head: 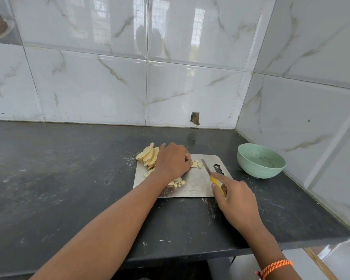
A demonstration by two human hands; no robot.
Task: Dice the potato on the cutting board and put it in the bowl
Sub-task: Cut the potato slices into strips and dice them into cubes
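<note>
**Dicing potato on a steel cutting board**

Seen from above, looking down over two bare forearms onto a dark bench (69,178) set in a corner of white marble-patterned wall tiles (109,81).

Near the middle, a flat metal cutting board (194,186) lying on the bench, with a handle cut-out at its far right corner.

Left hand (173,161) resting knuckles-up on the board, fingers curled down onto a small cluster of potato pieces (196,164) at the fingertips. Hard to tell whether those pieces are pinched or only pressed.

Behind and left of that hand, a fanned stack of pale yellow potato slices (149,156) leaning across the board's far left corner. Closer in, under the left wrist, a little heap of diced potato (178,182) on the board.

Right hand (234,197) wrapped around the yellow handle of a knife (207,168), index finger stretched along the top. Blade pointing away, tip just right of the pieces under the left fingertips.

To the right, well apart from the board, a pale green bowl (261,164) standing upright near the side wall. An orange braided band (275,267) on the right wrist.
</note>
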